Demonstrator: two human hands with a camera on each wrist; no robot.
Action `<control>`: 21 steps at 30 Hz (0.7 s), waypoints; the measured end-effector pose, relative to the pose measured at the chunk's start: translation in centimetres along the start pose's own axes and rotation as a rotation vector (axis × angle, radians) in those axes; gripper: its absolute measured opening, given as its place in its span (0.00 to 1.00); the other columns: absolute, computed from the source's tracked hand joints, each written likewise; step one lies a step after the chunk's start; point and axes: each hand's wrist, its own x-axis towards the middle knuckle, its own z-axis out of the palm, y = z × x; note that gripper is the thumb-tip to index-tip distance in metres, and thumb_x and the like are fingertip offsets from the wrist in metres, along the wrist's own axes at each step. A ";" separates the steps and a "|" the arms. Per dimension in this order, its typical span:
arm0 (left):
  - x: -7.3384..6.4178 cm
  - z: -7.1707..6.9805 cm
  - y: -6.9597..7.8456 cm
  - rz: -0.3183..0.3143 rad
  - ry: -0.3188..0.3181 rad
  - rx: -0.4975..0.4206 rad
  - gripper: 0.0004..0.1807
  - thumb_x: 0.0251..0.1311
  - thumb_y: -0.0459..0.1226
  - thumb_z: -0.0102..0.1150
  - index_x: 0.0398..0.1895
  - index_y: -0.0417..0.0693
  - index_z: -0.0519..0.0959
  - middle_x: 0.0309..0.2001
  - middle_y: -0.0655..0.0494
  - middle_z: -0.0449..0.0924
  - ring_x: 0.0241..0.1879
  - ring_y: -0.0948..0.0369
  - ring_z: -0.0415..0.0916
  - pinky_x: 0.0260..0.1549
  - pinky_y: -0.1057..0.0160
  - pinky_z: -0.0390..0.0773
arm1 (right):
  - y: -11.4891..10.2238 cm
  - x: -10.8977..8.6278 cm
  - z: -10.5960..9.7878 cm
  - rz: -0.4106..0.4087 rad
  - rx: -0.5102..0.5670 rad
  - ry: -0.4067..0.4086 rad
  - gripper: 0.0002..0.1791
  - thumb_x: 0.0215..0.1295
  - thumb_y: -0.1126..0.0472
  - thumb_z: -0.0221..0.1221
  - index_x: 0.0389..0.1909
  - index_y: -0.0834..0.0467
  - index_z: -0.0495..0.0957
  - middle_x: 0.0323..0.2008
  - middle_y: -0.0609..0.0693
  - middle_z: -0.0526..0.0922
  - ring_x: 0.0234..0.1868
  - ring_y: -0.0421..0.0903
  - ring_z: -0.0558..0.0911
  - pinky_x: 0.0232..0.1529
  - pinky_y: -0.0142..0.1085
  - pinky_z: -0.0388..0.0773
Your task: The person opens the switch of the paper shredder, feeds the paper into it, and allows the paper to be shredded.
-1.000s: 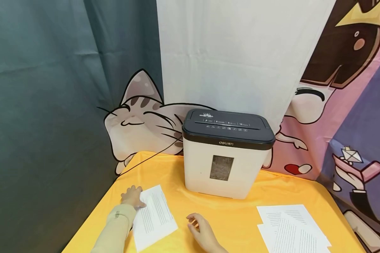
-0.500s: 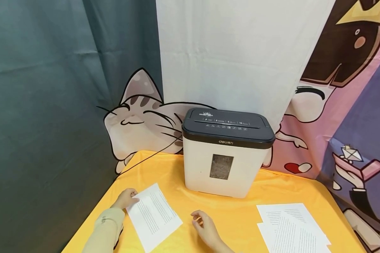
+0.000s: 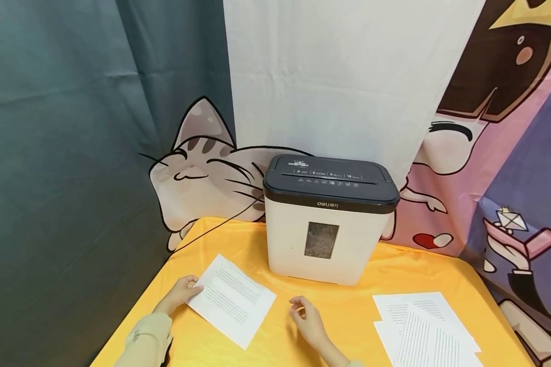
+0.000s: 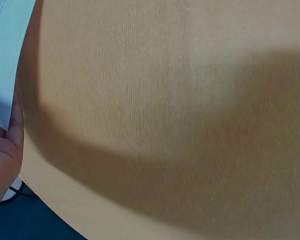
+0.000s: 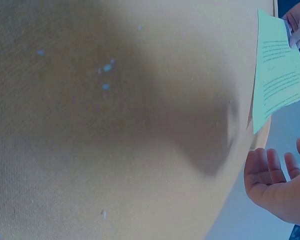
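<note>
My left hand (image 3: 180, 294) pinches the left edge of a printed sheet of paper (image 3: 233, 302), thumb on top and fingers beneath. In the left wrist view, a corner of the sheet (image 4: 5, 65) lies over the fingers of that hand (image 4: 5, 150). To the right of the sheet, my right hand (image 3: 308, 320) hovers over the yellow cloth with loosely curled fingers and nothing in it. The right wrist view shows this hand (image 5: 277, 182) apart from the sheet (image 5: 280, 70). Behind both hands stands a white paper shredder (image 3: 284, 239) with a dark top and a slot.
Several overlapping printed sheets (image 3: 422, 326) lie at the right of the yellow-covered table (image 3: 349, 326). A black cord (image 3: 220, 224) runs from the shredder to the table's left edge. Small pale paper bits (image 5: 107, 67) dot the cloth. Printed curtains (image 3: 349, 76) hang behind.
The sheet in my left hand has turned and shifted right and away from me. My left hand has drawn back slightly left; my right hand has moved a little right and forward.
</note>
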 end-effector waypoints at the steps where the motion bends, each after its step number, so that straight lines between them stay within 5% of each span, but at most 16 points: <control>1: 0.0 0.1 0.0 -0.002 -0.001 -0.010 0.05 0.63 0.28 0.53 0.36 0.32 0.69 0.29 0.46 0.83 0.24 0.64 0.77 0.24 0.67 0.75 | 0.0 0.0 -0.1 0.003 0.000 0.001 0.11 0.62 0.71 0.56 0.44 0.70 0.74 0.35 0.55 0.78 0.32 0.37 0.75 0.33 0.26 0.74; 11: -0.3 1.2 0.6 0.088 -0.055 -0.082 0.09 0.65 0.32 0.52 0.38 0.31 0.67 0.31 0.41 0.84 0.26 0.64 0.79 0.27 0.67 0.77 | 0.2 0.4 -0.5 0.101 0.149 0.022 0.20 0.64 0.66 0.56 0.54 0.71 0.67 0.40 0.59 0.76 0.36 0.41 0.76 0.36 0.28 0.75; 21: -1.0 3.0 2.2 0.126 -0.116 -0.173 0.15 0.67 0.35 0.51 0.44 0.29 0.67 0.34 0.43 0.84 0.28 0.66 0.80 0.29 0.68 0.78 | 0.4 0.7 -1.0 0.245 0.345 0.012 0.33 0.66 0.58 0.57 0.64 0.70 0.55 0.52 0.67 0.67 0.41 0.44 0.76 0.42 0.46 0.80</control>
